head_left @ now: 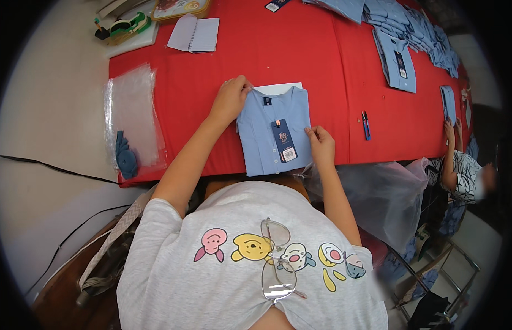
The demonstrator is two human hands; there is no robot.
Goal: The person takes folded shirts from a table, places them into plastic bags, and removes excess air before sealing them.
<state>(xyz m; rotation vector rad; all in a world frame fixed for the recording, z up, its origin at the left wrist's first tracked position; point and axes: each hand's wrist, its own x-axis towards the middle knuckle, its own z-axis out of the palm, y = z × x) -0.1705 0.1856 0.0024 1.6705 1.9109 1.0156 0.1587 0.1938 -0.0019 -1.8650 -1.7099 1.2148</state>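
Note:
A light blue button-front shirt [256, 137], folded into a rectangle, lies at the near edge of the red-covered table. Behind its neckline shows the edge of a white card or sheet [281, 87]. A dark hang tag [284, 141] rests on its front. My left hand [232, 99] is closed on the shirt's upper left corner, fingertips beside the white edge. At the right side edge, my right hand [321, 144] pinches the cloth between thumb and fingers.
Clear plastic bags [132, 118] and a bunched dark blue cloth [125, 155] lie left. Farther off are an open notebook [194, 34] and a tape dispenser [129, 27]. Thread snips [365, 125] and stacked blue shirts [396, 27] lie right, near another person's hands [453, 131].

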